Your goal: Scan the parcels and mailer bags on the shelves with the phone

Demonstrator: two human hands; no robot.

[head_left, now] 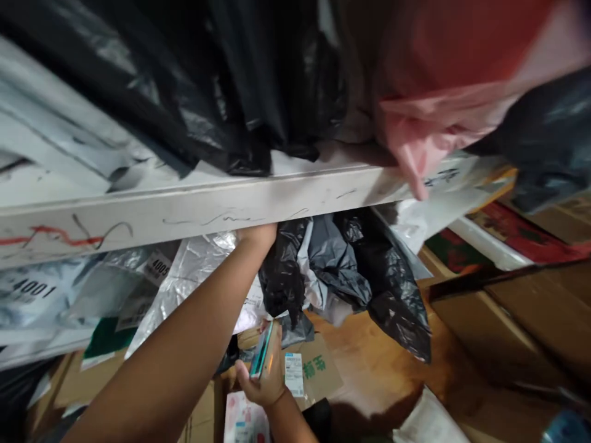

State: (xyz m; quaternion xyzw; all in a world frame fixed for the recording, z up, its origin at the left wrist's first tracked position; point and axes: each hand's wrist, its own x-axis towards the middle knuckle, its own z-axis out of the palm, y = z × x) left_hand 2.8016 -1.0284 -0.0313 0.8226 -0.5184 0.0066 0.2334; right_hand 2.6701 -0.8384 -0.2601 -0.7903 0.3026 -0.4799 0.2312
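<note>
A: Phone [262,352], held edge-on in the right hand [264,381] near the bottom centre, its fingers curled round the case; was that the only thing gripped?

B: As far as could be seen, yes. The left hand [258,235] reached up and away under the white shelf edge [194,209], where its fingers were hidden, so whether they were spread or pinching could not be told.

A: What lay around it?

B: Silver parcel bags [184,277] to the left, numbered labels [34,289] farther left, black bags [364,283] hanging to the right, cardboard boxes [318,369] below.

A: Which step did this look like?

B: Probably searching the shelf for a parcel against the phone. The next move seemed to call for a firm grip on one bag and a pull clear of its neighbours.
</note>
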